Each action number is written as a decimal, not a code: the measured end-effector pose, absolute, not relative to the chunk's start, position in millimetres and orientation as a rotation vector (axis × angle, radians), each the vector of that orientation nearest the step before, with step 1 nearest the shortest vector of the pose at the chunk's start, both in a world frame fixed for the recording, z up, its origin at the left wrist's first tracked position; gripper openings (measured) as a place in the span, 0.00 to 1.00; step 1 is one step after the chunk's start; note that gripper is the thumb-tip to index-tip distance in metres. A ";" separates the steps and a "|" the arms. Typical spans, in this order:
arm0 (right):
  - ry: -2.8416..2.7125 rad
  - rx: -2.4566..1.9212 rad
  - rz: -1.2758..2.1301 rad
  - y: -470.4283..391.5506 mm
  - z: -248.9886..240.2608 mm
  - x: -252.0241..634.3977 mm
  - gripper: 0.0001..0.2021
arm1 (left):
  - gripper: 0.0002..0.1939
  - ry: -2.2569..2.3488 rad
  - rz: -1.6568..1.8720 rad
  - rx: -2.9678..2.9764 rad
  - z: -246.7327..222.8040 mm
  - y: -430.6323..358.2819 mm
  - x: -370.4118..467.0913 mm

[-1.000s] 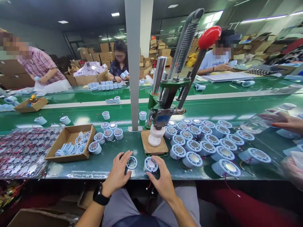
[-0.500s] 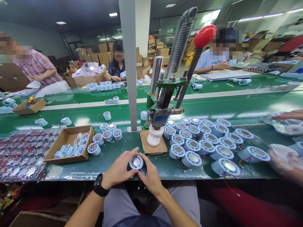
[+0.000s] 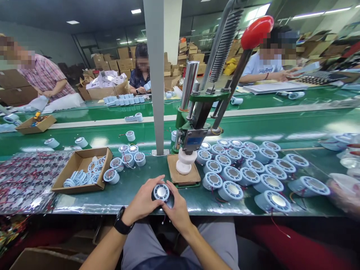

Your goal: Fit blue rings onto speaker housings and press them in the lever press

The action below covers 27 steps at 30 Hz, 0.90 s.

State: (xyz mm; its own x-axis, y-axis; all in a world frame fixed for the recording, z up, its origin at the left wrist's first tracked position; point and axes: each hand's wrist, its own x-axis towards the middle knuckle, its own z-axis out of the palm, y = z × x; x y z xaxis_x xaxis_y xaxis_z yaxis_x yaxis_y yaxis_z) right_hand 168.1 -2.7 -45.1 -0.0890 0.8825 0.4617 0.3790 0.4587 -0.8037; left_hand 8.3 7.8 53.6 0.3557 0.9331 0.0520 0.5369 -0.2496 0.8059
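This is looking like a factory workshop: workers are lining a green assembly bench, a lever press is standing beside rowed blue housings, cardboard cartons are lying heaped behind.

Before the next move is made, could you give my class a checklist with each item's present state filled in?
1. Left hand at the part: ok, curled round its left side.
2. Right hand at the part: ok, curled round its right side.
3. Part's silver face showing: ok.
4. Plug on the table: not ok, it hangs past the edge.
5. Part's base touching the table: cannot tell.
6. Red handle raised: ok.
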 end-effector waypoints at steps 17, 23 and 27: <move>-2.159 -1.060 0.623 3.2 20.2 213.3 0.32 | 0.30 1.505 0.964 1.699 -6.1 -11.3 32.5; -1.734 -0.951 -0.165 61.5 246.3 294.6 0.23 | 0.27 1.381 0.968 1.791 46.0 46.6 24.8; -1.578 -1.046 -0.249 133.1 347.5 298.2 0.22 | 0.25 1.251 1.029 1.860 70.8 91.5 51.2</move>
